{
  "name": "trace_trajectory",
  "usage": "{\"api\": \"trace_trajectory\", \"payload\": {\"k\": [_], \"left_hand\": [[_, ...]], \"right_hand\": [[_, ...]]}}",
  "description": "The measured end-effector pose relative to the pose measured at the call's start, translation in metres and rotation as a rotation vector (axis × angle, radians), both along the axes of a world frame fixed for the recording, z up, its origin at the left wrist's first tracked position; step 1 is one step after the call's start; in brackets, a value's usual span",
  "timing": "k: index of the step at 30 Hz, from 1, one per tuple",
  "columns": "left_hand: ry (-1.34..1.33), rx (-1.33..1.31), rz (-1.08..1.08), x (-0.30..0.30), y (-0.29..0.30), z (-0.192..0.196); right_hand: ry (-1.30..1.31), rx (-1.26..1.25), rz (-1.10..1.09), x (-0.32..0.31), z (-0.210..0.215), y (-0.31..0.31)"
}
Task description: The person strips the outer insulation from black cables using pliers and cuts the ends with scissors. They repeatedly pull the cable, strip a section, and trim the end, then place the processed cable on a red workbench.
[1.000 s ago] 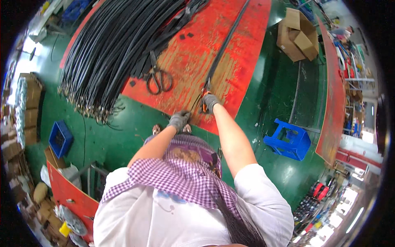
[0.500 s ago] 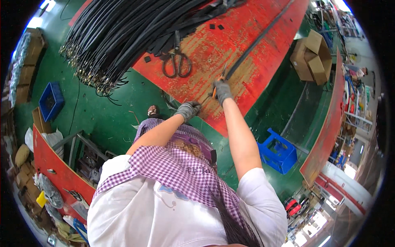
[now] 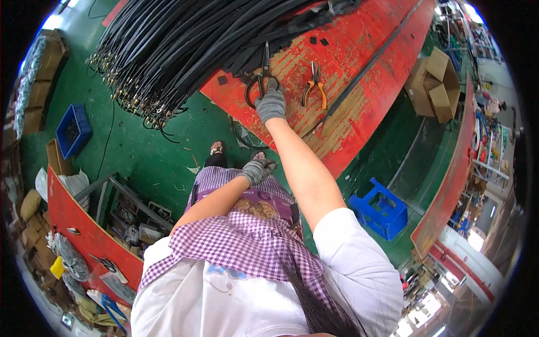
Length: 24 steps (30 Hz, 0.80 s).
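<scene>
My right hand (image 3: 272,103), in a grey glove, is closed on the black handles of a pair of scissors (image 3: 266,56), their blades pointing away from me across the red tabletop (image 3: 351,42). To its right lie pliers (image 3: 314,87) with orange-and-black handles, not touched by any hand. Beyond them a long black cable (image 3: 365,73) runs diagonally over the table, its thin end toward me. My left hand (image 3: 257,171), gloved as well, hovers before my checked apron near the table's near edge. Its fingers are loosely apart, with nothing visible in them.
A thick bundle of black cables (image 3: 185,62) with metal ends overhangs the table's left side. Small black squares (image 3: 314,40) lie on the top. A blue stool (image 3: 382,209) stands to the right, an open carton (image 3: 429,84) beyond it, and a blue crate (image 3: 73,131) at left.
My right hand let go of the pliers, leaving them on the table, and moved left onto the scissors. My left hand drew back from the table edge toward my apron.
</scene>
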<state>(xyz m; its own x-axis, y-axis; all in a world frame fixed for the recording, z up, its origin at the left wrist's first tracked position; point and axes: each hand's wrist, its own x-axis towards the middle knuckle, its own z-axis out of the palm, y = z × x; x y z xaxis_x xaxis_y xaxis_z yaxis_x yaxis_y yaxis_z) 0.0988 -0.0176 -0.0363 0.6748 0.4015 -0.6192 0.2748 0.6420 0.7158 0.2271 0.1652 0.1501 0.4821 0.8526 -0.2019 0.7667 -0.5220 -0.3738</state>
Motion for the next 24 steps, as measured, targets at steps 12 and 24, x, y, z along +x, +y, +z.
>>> {"api": "trace_trajectory", "payload": {"k": [12,24], "left_hand": [[0.133,0.347,-0.366,-0.025,0.041,0.08],[0.073,0.315,-0.323,-0.041,0.039,0.108]], "right_hand": [[0.871,0.463,-0.566,-0.023,0.018,-0.17],[1.034,0.408,-0.938,-0.014,-0.006,-0.215]]}}
